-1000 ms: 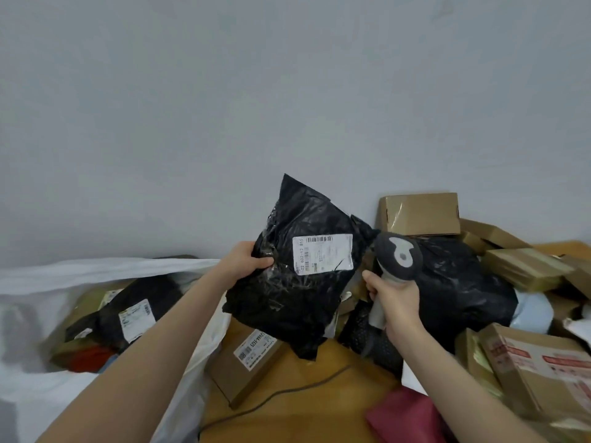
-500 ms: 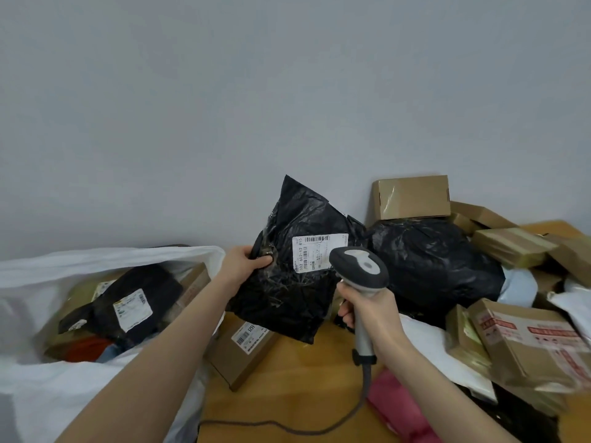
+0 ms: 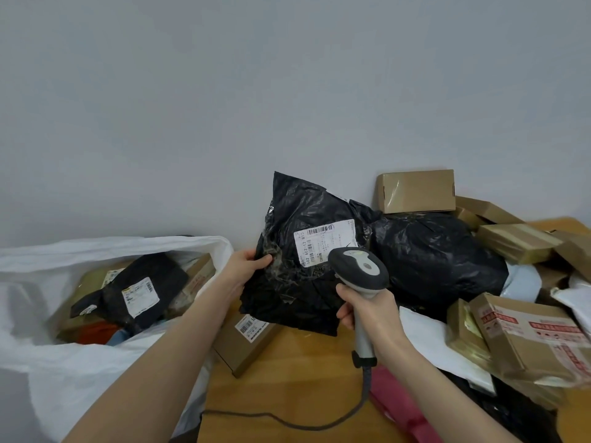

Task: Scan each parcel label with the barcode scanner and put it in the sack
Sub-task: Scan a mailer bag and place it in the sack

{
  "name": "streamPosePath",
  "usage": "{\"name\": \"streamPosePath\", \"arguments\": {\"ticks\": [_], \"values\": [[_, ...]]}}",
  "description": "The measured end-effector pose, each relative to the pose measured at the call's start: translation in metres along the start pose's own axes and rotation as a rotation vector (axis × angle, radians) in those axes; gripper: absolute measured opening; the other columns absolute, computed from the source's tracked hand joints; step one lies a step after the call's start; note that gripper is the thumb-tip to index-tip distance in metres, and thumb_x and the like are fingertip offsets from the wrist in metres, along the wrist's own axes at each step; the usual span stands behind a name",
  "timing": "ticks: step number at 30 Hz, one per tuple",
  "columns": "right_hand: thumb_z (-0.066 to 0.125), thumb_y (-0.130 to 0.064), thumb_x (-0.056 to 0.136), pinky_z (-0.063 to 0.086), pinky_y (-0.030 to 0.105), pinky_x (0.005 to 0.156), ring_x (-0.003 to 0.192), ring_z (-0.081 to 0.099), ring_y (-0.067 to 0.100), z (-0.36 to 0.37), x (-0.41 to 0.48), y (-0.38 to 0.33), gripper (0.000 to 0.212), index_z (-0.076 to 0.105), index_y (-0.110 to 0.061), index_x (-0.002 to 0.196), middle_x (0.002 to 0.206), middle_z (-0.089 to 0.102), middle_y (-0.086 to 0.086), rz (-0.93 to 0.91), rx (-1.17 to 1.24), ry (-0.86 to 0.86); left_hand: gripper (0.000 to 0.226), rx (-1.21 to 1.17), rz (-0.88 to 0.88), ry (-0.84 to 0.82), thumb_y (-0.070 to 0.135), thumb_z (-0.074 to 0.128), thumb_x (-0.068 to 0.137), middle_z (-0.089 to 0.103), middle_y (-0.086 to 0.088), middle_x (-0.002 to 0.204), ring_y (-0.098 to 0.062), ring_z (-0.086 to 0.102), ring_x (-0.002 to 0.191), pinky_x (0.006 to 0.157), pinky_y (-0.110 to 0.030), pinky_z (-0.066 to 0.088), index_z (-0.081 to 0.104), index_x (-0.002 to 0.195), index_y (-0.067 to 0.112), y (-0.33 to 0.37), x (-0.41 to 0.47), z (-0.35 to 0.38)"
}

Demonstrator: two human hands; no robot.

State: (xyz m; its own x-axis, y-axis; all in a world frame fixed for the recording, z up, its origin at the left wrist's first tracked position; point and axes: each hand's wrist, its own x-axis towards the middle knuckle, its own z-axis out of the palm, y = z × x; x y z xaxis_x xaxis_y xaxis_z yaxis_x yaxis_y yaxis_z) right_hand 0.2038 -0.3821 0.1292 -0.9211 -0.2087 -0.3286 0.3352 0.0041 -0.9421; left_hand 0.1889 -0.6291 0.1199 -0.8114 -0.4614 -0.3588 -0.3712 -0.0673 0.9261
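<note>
My left hand (image 3: 248, 266) grips the left edge of a black plastic parcel (image 3: 297, 282) and holds it upright above the wooden table (image 3: 303, 388). Its white label (image 3: 319, 244) with a barcode faces me. My right hand (image 3: 367, 310) holds the grey barcode scanner (image 3: 359, 270) by its handle, its head just in front of the label's lower right corner. The scanner's cable (image 3: 281, 422) trails across the table. The white sack (image 3: 105, 356) lies open at the left with several parcels inside, a black one (image 3: 137, 292) on top.
A pile of parcels fills the right side: a big black bag (image 3: 438, 260), cardboard boxes (image 3: 415, 190), a box with red print (image 3: 527, 334), white mailers and a red pouch (image 3: 406, 410). A flat brown box (image 3: 246, 340) lies under the held parcel. A grey wall stands behind.
The right hand brought the scanner left and nearer, from the pile to in front of the label. The held parcel stayed about where it was.
</note>
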Motion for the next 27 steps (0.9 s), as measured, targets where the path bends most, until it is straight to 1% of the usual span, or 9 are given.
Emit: {"name": "streamPosePath", "arguments": {"ticks": [3,6,10,14,16,21,22,25,27], "values": [[0.07,-0.014,0.085,0.044,0.026,0.047,0.041,0.052,0.015,-0.003,-0.001,-0.002,0.024,0.064,-0.002,0.066,0.053,0.064,0.012,0.003,-0.033,-0.004,0.015,0.011,-0.005,0.047,0.004,0.065,0.088,0.07,-0.006,0.085,-0.018,0.067,0.077,0.067,-0.025,0.052,0.067,0.103,0.003,-0.002,0.0,0.002],[0.069,-0.016,0.084,0.044,0.025,0.049,0.041,0.053,0.014,-0.005,-0.002,-0.002,0.03,0.063,-0.004,0.057,0.051,0.063,0.009,-0.001,-0.109,-0.008,0.02,0.007,-0.017,0.079,0.005,0.064,0.089,0.069,-0.007,0.086,-0.02,0.065,0.078,0.07,-0.027,0.052,0.066,0.109,0.002,-0.003,0.001,0.005],[0.068,-0.016,0.083,0.044,0.026,0.052,0.042,0.052,0.014,-0.007,-0.002,-0.003,0.037,0.06,-0.008,0.048,0.048,0.062,0.006,-0.011,-0.17,-0.009,0.022,0.042,-0.022,0.103,0.005,0.064,0.09,0.068,-0.006,0.082,-0.019,0.065,0.075,0.068,-0.027,0.051,0.066,0.111,0.001,-0.004,0.001,0.008],[0.068,-0.016,0.083,0.043,0.026,0.051,0.04,0.051,0.014,-0.008,-0.002,-0.005,0.036,0.059,-0.008,0.048,0.047,0.061,0.005,-0.011,-0.183,-0.021,0.021,0.061,-0.018,0.11,0.003,0.062,0.091,0.067,-0.004,0.08,-0.016,0.063,0.072,0.062,-0.023,0.049,0.065,0.111,0.0,-0.004,-0.001,0.011],[0.068,-0.015,0.083,0.043,0.025,0.05,0.04,0.05,0.013,-0.009,-0.002,-0.005,0.035,0.059,-0.008,0.049,0.047,0.06,0.005,-0.005,-0.178,-0.031,0.021,0.064,-0.02,0.115,0.003,0.062,0.091,0.067,-0.005,0.079,-0.016,0.063,0.071,0.061,-0.023,0.049,0.065,0.111,-0.001,-0.005,-0.001,0.012],[0.069,-0.013,0.083,0.041,0.026,0.048,0.038,0.049,0.013,-0.011,0.0,-0.005,0.031,0.059,-0.007,0.054,0.046,0.059,0.005,0.026,-0.139,-0.042,0.027,0.08,-0.043,0.123,0.006,0.063,0.09,0.069,-0.007,0.085,-0.02,0.065,0.076,0.076,-0.031,0.052,0.064,0.116,0.0,-0.007,0.001,0.009],[0.069,-0.013,0.082,0.041,0.026,0.048,0.038,0.049,0.014,-0.011,0.0,-0.005,0.031,0.059,-0.007,0.054,0.047,0.059,0.005,0.028,-0.132,-0.045,0.028,0.082,-0.042,0.125,0.006,0.063,0.09,0.069,-0.007,0.085,-0.02,0.065,0.077,0.076,-0.031,0.052,0.064,0.117,-0.001,-0.008,0.001,0.008],[0.069,-0.012,0.082,0.041,0.028,0.049,0.04,0.049,0.015,-0.011,0.0,-0.005,0.031,0.059,-0.007,0.053,0.047,0.058,0.006,0.026,-0.129,-0.064,0.026,0.081,-0.038,0.138,0.005,0.063,0.091,0.069,-0.006,0.084,-0.018,0.065,0.075,0.066,-0.025,0.051,0.064,0.116,0.0,-0.009,-0.004,0.007],[0.069,-0.012,0.082,0.041,0.027,0.048,0.04,0.049,0.015,-0.012,-0.001,-0.004,0.032,0.058,-0.007,0.052,0.047,0.058,0.006,0.013,-0.141,-0.081,0.026,0.084,-0.04,0.152,0.005,0.062,0.091,0.069,-0.006,0.084,-0.018,0.065,0.075,0.063,-0.024,0.05,0.064,0.117,0.001,-0.009,-0.008,0.006]]}}
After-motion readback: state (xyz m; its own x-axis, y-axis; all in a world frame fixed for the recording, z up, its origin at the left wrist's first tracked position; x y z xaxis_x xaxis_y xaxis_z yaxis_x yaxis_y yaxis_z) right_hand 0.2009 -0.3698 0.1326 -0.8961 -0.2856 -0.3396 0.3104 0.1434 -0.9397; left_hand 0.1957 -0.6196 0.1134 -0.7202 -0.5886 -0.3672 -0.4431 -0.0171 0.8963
